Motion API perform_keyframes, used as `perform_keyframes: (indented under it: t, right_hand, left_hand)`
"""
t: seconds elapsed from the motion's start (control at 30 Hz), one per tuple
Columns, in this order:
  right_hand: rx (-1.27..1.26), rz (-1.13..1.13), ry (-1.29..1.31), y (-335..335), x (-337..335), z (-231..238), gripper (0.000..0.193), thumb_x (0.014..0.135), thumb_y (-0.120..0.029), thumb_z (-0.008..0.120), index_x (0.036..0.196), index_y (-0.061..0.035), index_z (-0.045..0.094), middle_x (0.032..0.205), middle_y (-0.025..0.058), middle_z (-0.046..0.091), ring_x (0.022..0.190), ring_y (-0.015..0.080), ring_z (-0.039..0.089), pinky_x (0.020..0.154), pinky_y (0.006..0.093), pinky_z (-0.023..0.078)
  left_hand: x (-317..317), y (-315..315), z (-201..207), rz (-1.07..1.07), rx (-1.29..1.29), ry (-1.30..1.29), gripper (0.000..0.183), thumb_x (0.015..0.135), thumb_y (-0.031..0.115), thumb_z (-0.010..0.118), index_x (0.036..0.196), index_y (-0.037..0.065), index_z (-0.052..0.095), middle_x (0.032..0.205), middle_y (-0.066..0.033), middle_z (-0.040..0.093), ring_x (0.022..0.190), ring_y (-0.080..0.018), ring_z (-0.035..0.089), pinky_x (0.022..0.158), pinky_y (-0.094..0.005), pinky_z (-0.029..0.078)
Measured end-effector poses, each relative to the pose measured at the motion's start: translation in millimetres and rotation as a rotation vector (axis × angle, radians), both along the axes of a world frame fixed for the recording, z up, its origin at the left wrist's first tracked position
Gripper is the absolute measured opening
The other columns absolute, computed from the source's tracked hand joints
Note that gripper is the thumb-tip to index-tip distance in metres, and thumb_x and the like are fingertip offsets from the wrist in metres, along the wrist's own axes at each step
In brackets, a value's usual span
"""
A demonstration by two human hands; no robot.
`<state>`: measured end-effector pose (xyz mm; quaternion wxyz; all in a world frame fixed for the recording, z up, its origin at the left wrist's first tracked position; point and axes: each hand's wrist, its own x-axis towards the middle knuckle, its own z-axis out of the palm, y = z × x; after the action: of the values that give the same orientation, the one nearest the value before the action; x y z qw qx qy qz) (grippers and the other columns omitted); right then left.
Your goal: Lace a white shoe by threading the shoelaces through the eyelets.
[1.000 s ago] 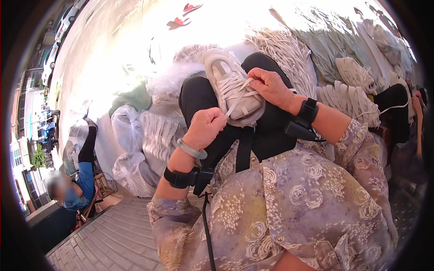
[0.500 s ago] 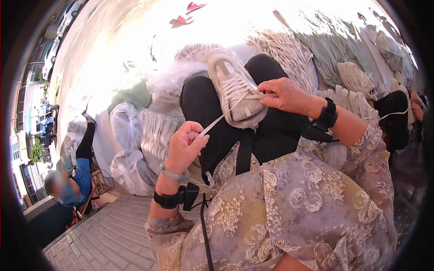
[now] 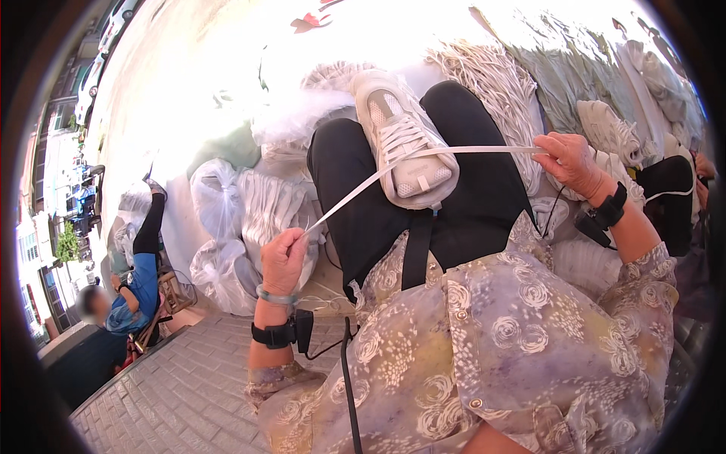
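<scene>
Left hand (image 3: pixel 283 261): fingertips pinched on one end of a flat white lace (image 3: pixel 348 198). Right hand (image 3: pixel 571 166): thumb and fingers closed on the other end. Hands held well apart, lace taut between each of them and the shoe. Pale sneaker (image 3: pixel 418 184) located between the two hands and forward of the left one, rested on the lap between the black-trousered legs (image 3: pixel 344 170); lace rows seen across its upper. Step in hand is judged to be tightening or evening of the lace. For the next move, both ends would need to be kept gripped at even tension and brought inward over the shoe, with the shoe kept steady. Farther out: a pale shoe (image 3: pixel 605 129) noted beyond the right hand, a bundle of pale cords (image 3: pixel 491 79) forward and left of it; clear plastic bags (image 3: pixel 215 193) forward and left of the left hand; a seated person in blue (image 3: pixel 136 295) well to its left.
</scene>
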<state>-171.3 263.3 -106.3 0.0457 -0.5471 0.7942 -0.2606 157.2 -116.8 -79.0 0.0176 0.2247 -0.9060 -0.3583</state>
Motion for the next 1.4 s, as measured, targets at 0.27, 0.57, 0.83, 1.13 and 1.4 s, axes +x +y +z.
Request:
perform_keyframes:
  t: [0.27, 0.57, 0.83, 1.13, 1.4]
  right_hand:
    - [0.133, -0.116, 0.157, 77.8, -23.0, 4.3, 0.019, 0.081, -0.002, 0.058, 0.101, -0.0028, 0.058, 0.073, 0.0122, 0.054, 0.066, 0.0323, 0.056, 0.058, 0.037, 0.045]
    - [0.121, -0.343, 0.243, 149.0, -77.0, 27.8, 0.02, 0.088, -0.002, 0.052, 0.108, -0.0008, 0.057, 0.099, 0.0174, 0.061, 0.087, 0.0333, 0.06, 0.071, 0.0343, 0.048]
    - [0.141, -0.536, 0.233, 201.7, -95.3, -12.1, 0.018, 0.092, -0.015, 0.051, 0.1, -0.0009, 0.058, 0.082, 0.0126, 0.061, 0.077, 0.0245, 0.061, 0.069, 0.0333, 0.047]
    - [0.194, -0.626, -1.669, 22.8, 25.8, 4.1, 0.023, 0.09, -0.024, 0.05, 0.076, -0.0057, 0.054, 0.05, -0.003, 0.044, 0.034, 0.0056, 0.034, 0.034, 0.023, 0.036]
    - [-0.25, -0.125, -0.877, -103.7, 54.3, -35.4, 0.014, 0.086, -0.014, 0.058, 0.083, -0.0018, 0.063, 0.075, 0.0021, 0.059, 0.066, 0.0054, 0.055, 0.058, 0.022, 0.046]
  left_hand:
    - [60.2, -25.0, -18.6, 0.064, -0.246, 0.017, 0.008, 0.082, 0.006, 0.06, 0.089, 0.001, 0.062, 0.068, -0.0054, 0.058, 0.058, -0.0106, 0.052, 0.055, -0.025, 0.042]
    - [37.2, -22.6, 94.8, 0.215, 0.007, 0.067, 0.009, 0.083, 0.005, 0.061, 0.089, -0.002, 0.063, 0.068, -0.004, 0.056, 0.058, -0.0096, 0.049, 0.053, -0.0229, 0.038]
    - [87.3, -37.2, 32.3, -0.047, -0.427, -0.163, 0.013, 0.084, 0.013, 0.057, 0.083, 0.002, 0.064, 0.072, -0.0123, 0.06, 0.062, -0.0273, 0.058, 0.058, -0.0334, 0.044]
    - [90.9, -96.7, 0.8, 0.378, -0.239, -0.63, 0.022, 0.084, 0.022, 0.057, 0.073, 0.002, 0.055, 0.054, -0.0097, 0.053, 0.048, -0.0223, 0.053, 0.047, -0.0356, 0.042]
    - [-62.6, 29.1, 6.6, 0.196, 1.223, -0.425, 0.014, 0.093, 0.018, 0.049, 0.091, 0.005, 0.053, 0.065, -0.0074, 0.058, 0.043, -0.0109, 0.049, 0.036, -0.0197, 0.035]
